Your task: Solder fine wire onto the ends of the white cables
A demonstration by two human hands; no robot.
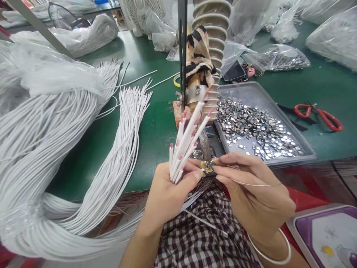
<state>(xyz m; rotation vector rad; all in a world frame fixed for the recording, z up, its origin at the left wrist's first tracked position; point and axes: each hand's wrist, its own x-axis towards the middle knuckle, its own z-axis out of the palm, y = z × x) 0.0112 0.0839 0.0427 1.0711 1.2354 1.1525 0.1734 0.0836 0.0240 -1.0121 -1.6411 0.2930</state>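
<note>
My left hand (167,193) is closed around a bunch of white cables (185,147), whose stripped ends show red inner wires and point up and away. Its thumb and index finger pinch one cable end beside the tip of a fixed soldering iron (205,143). From the other side, my right hand (256,190) has its fingers pinched close to the same tip. A thin silvery solder wire (252,184) runs through these fingers. Whether they also hold a small metal piece is hidden. Under the tip lies a yellowish patch (205,166).
Right of the iron, a clear plastic tray (288,111) holds many small shiny metal pieces (251,123). Beyond it lie red-handled scissors (329,119) and a phone (234,71). A ribbed hose (213,33) rises behind the iron. Large white cable bundles (111,156) fill the left.
</note>
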